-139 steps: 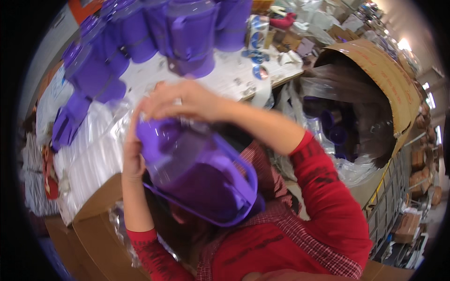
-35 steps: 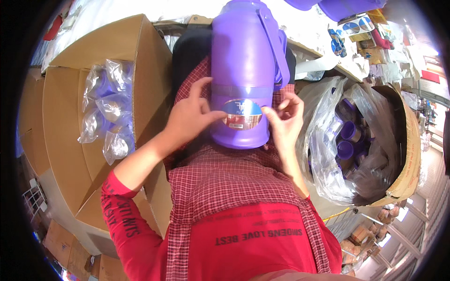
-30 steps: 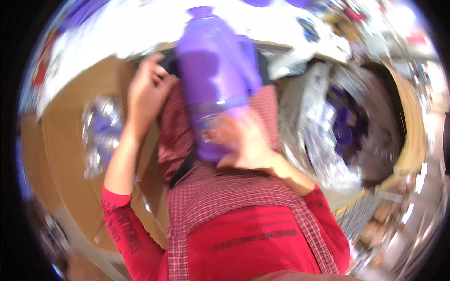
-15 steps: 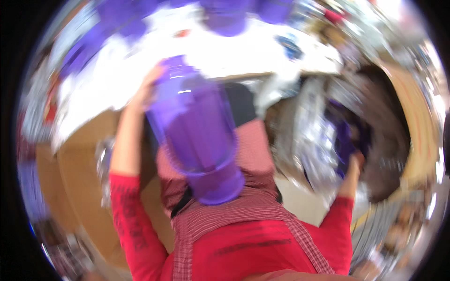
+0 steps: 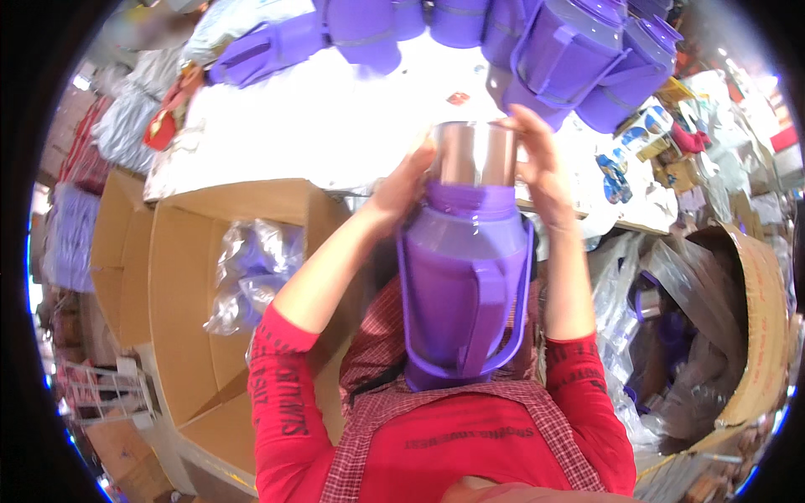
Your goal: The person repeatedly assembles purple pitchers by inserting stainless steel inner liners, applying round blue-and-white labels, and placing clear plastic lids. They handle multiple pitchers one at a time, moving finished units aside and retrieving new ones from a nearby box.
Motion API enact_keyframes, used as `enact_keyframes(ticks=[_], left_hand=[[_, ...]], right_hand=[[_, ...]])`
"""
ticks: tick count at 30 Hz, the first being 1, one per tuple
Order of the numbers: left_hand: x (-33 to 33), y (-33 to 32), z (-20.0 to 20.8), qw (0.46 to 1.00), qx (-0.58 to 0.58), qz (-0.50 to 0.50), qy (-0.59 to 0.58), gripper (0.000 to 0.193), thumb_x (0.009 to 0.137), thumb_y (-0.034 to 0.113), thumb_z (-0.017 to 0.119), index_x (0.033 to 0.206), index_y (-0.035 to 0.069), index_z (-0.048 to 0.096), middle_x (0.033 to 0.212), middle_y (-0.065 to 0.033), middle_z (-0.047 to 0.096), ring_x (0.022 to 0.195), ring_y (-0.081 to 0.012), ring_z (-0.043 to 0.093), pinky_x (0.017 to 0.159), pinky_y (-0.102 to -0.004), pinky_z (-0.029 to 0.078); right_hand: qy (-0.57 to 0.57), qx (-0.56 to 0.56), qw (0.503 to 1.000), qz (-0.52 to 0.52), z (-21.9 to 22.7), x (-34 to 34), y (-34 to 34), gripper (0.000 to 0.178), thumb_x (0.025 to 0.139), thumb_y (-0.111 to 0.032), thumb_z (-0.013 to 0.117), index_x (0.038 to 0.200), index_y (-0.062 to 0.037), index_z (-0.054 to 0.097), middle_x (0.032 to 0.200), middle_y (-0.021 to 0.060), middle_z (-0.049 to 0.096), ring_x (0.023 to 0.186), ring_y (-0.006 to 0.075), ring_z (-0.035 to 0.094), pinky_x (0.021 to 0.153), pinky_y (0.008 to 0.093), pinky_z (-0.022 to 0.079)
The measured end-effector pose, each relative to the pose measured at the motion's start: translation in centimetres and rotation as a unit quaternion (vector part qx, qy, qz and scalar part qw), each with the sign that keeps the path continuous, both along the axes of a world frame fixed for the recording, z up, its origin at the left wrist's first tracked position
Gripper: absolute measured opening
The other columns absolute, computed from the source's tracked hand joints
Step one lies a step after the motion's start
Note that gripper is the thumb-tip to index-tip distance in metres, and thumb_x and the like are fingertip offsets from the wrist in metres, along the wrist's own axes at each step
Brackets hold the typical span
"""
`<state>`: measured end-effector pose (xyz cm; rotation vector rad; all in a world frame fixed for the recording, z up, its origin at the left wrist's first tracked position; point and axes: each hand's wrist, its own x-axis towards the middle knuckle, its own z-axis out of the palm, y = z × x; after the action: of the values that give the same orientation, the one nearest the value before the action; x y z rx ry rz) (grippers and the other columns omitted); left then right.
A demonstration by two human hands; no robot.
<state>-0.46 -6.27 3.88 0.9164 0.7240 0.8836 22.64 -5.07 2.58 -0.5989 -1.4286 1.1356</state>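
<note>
V. bright in here: tabletop blown out nr 11 o'clk, metal cup glinting, edges bent all rnd.

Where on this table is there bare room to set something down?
Apparently on the white table, in the patch between the row of flasks and the silver cup, beside a small red thing; glare hides detail. The right end is crowded with flasks and labels; the right carton is crowded with plastic.
</note>
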Motion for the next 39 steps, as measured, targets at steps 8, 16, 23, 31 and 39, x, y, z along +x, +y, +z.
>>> enact_keyframes(ticks=[8, 16, 23, 31, 39], left_hand=[[-1.8, 1.8, -3.5, 0.985, 0.137, 0.034, 0.101, 0.067, 0.095, 0.043, 0.054, 0.147, 0.007, 0.033, 0.141, -0.0118, 0.043, 0.129, -0.0216, 0.041, 0.108, -0.0329, 0.032], [-2.1, 8.6, -4.3, 0.985, 0.005, 0.094, 0.143, 0.044, 0.101, 0.041, 0.045, 0.124, 0.007, 0.06, 0.105, -0.0071, 0.065, 0.089, -0.0156, 0.058, 0.081, -0.0324, 0.046], [-9.7, 20.0, -14.3, 0.674, 0.197, 0.251, 0.666, 0.027, 0.087, 0.027, 0.063, 0.086, 0.001, 0.067, 0.08, -0.0145, 0.067, 0.078, -0.0322, 0.064, 0.077, -0.0443, 0.049], [-8.9, 16.4, -16.4, 0.603, 0.301, 0.38, 0.633, 0.024, 0.091, 0.025, 0.06, 0.09, 0.002, 0.065, 0.087, -0.0165, 0.066, 0.084, -0.0313, 0.061, 0.076, -0.041, 0.048], [-3.4, 12.1, -13.3, 0.94, 0.185, 0.236, 0.162, 0.027, 0.097, 0.022, 0.05, 0.096, 0.001, 0.067, 0.086, -0.0103, 0.067, 0.081, -0.0207, 0.062, 0.076, -0.0332, 0.049]], right_hand=[[0.0, -0.035, 0.999, 0.017, 0.0, -3.5, 0.9, 0.063, 0.08, -0.035, 0.073, 0.128, 0.0007, 0.053, 0.128, 0.0132, 0.054, 0.123, 0.0229, 0.049, 0.106, 0.0357, 0.035], [-0.109, -0.07, 0.989, -0.066, -0.7, -1.8, 0.7, 0.066, 0.076, -0.04, 0.075, 0.123, 0.0019, 0.056, 0.122, 0.015, 0.059, 0.118, 0.0273, 0.054, 0.103, 0.039, 0.039], [-0.264, 0.113, 0.946, -0.151, 2.9, -1.4, 1.4, 0.043, 0.08, -0.016, 0.073, 0.12, -0.0038, 0.063, 0.114, 0.0126, 0.063, 0.106, 0.0251, 0.059, 0.091, 0.0357, 0.048], [0.028, -0.287, 0.949, -0.127, -6.0, -1.6, 5.7, 0.026, 0.093, -0.021, 0.064, 0.108, -0.0006, 0.067, 0.094, 0.0075, 0.069, 0.082, 0.0107, 0.062, 0.07, 0.0229, 0.05], [-0.03, -0.24, 0.963, -0.121, -8.7, -4.0, 5.6, 0.019, 0.09, -0.005, 0.059, 0.107, 0.0018, 0.066, 0.097, 0.0094, 0.07, 0.084, 0.0139, 0.065, 0.073, 0.0237, 0.053]])
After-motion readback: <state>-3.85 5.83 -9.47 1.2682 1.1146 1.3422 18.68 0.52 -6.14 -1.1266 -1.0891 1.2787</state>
